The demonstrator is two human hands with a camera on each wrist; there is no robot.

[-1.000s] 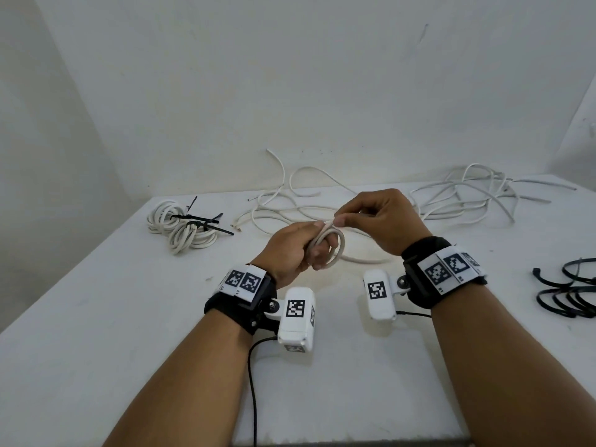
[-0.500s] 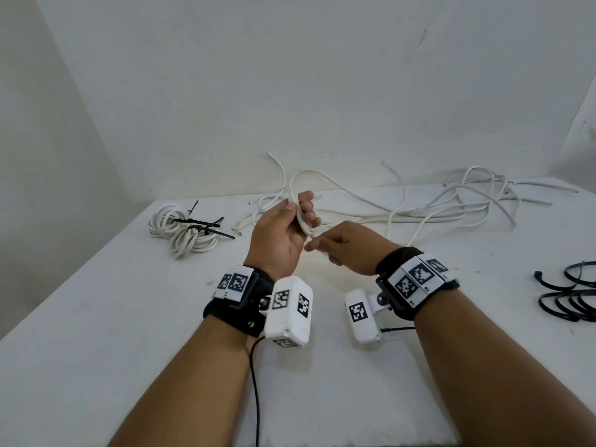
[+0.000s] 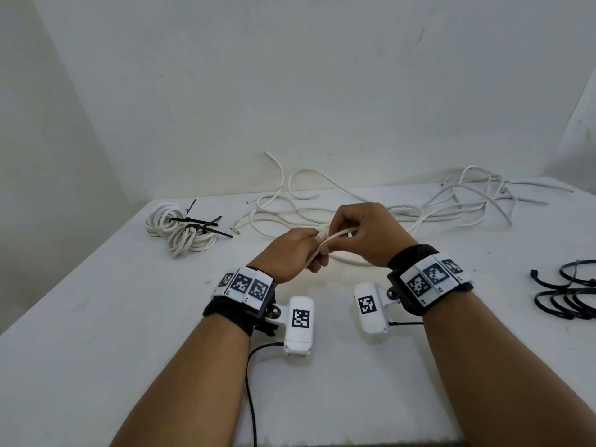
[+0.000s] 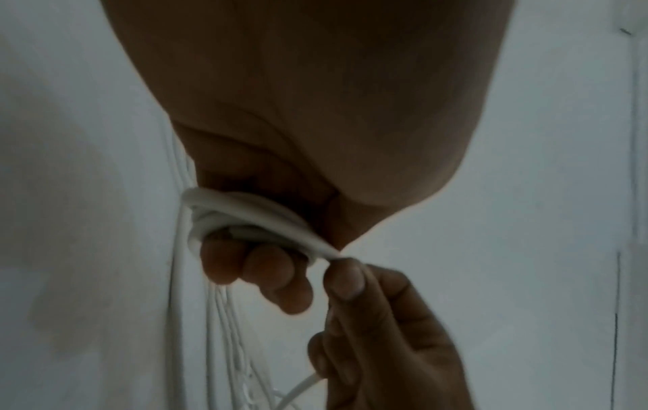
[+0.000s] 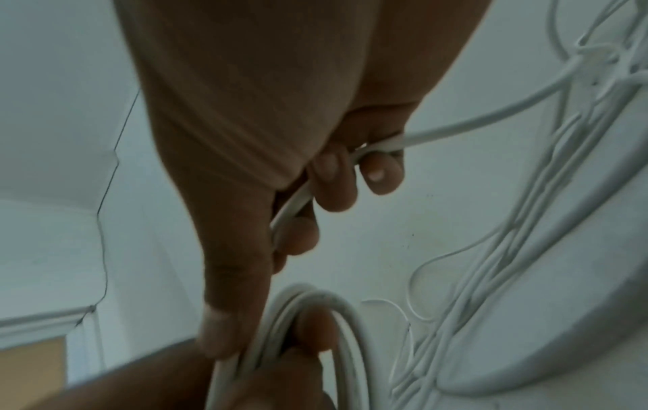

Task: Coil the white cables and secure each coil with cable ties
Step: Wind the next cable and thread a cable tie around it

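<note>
A white table (image 3: 96, 333) stands against plain pale walls, seen from above by the person working at it. No brand name or readable writing shows anywhere; the only markings are black-and-white square code tags on the wrist bands (image 3: 245, 282) and on the 2 small white wrist cameras (image 3: 300, 324).

At the far left of the table lie 2 finished coils (image 3: 180, 232) of white cable, touching each other, each cinched with black cable ties whose tails stick out toward the right.

In the centre, held above the table, the left hand (image 3: 290, 253) is curled around a small coil (image 4: 245, 219) of white cable, its loops wrapped round the fingers (image 4: 266, 266). The coil's loops run roughly from near-left to far-right in the head view. Touching it from the right, the right hand (image 3: 364, 233) pinches the same cable between thumb and fingers, and the strand passes through its curled fingers (image 5: 336, 177).

From that hand the cable trails away to the right and back, joining a loose tangle of white cables (image 3: 467, 201) spread lengthwise along the back edge of the table, its long axis running left to right.

At the far right edge lies a bundle of loose black cable ties (image 3: 571, 295), curved and well apart from the hands.
</note>
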